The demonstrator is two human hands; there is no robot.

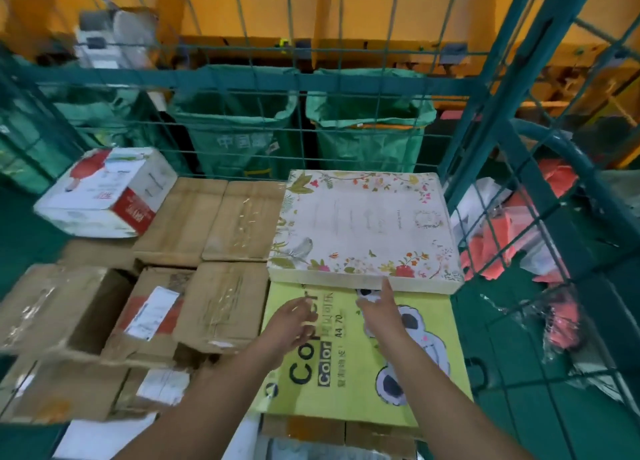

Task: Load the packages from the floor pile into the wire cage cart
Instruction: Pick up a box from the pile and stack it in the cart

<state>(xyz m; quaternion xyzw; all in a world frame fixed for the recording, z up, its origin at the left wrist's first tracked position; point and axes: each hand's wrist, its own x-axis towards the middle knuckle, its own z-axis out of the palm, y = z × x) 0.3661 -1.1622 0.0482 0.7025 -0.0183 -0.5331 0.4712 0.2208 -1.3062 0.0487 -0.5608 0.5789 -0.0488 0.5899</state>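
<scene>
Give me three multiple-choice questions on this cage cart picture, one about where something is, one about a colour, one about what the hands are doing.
1. Where does the floral box lie?
A. far right of the cart
B. near left of the cart
C. outside the cart

2. What colour is the paper pack?
A. red
B. yellow-green
C. blue

3. What does the right hand do?
A. grips a brown box
B. rests on the wire wall
C. touches the floral box edge with a straight finger

Answers: 1 A, it lies against the far right corner. 2 B, its printed top is yellow-green. 3 C, one fingertip meets the box's near edge; the left hand holds nothing.
</scene>
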